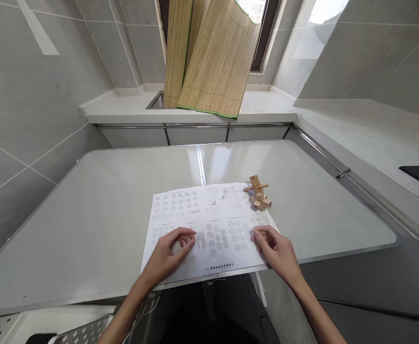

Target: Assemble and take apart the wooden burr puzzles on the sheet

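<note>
A large white sheet of paper (pixel 209 263), printed with small line diagrams and a row of characters near its front edge, lies on the folding table. My left hand (pixel 175 248) rests on the sheet's left front part, fingers loosely curved, thumb and forefinger a little apart, nothing between them. Over the right front part is my right hand (pixel 275 248), its fingers also loosely bent and holding nothing I can see. Beyond it, at the sheet's right edge, sits a wooden interlocking burr puzzle (pixel 260 201). Just behind that stands a small wooden piece with a crossing rod (pixel 255 184).
The pale folding table (pixel 87 229) has a metal seam down its middle. Behind it runs a white counter (pixel 123 107) with a sink partly covered by a bamboo mat (pixel 216 62). Another counter (pixel 374 124) lines the right side. Tiled walls enclose the left.
</note>
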### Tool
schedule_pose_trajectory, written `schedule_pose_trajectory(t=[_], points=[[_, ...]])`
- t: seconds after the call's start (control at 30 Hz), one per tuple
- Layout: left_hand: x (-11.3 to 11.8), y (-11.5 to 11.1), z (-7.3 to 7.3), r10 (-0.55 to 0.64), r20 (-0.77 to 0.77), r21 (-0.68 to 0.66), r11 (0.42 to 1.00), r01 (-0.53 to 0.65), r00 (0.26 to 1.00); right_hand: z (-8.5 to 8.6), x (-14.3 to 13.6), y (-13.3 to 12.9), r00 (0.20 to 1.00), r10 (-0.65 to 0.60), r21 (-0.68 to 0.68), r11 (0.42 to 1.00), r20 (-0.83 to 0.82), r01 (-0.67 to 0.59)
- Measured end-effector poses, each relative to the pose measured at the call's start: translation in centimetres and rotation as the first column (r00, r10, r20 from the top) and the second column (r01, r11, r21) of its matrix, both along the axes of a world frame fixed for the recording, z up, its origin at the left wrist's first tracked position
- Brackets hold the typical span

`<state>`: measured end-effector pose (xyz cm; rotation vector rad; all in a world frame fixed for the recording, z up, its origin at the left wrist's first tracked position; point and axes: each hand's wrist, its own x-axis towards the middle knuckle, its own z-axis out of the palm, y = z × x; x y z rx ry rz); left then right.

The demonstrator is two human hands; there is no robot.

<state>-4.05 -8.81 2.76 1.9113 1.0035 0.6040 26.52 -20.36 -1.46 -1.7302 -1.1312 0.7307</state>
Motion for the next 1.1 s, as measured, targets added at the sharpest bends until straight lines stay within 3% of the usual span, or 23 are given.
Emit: schedule_pose_trajectory(t=[0.17, 0.27, 0.47, 0.83, 1.1], points=[[-4.7, 2.4, -0.4, 0.266, -0.153, 0.149, 0.958, -0.244, 0.952, -0.4, 0.0, 0.1, 0.999, -0.04, 0.018, 0.999, 0.009, 0.04], [-6.8, 3.3, -0.6, 0.365, -0.196, 0.27, 0.912, -0.308, 0.91, -0.4, -0.1, 0.1, 0.999, -0.043, 0.019, 0.999, 0.032, 0.043], [-7.6, 3.8, -1.4, 0.53, -0.188, 0.35, 0.823, -0.448, 0.827, -0.6, -0.3, 0.3, 0.999, -0.047, 0.01, 0.999, 0.017, 0.047], [-7.6, 3.7, -1.5, 0.556, -0.158, 0.292, 0.816, -0.499, 0.816, -1.6, -0.1, 0.7, 0.999, -0.052, 0.038, 0.998, 0.013, 0.052], [-7.7, 3.6, -1.3, 0.558, -0.134, 0.285, 0.814, -0.507, 0.819, -0.8, -0.4, 0.8, 0.998, -0.05, 0.075, 0.996, 0.042, 0.046]])
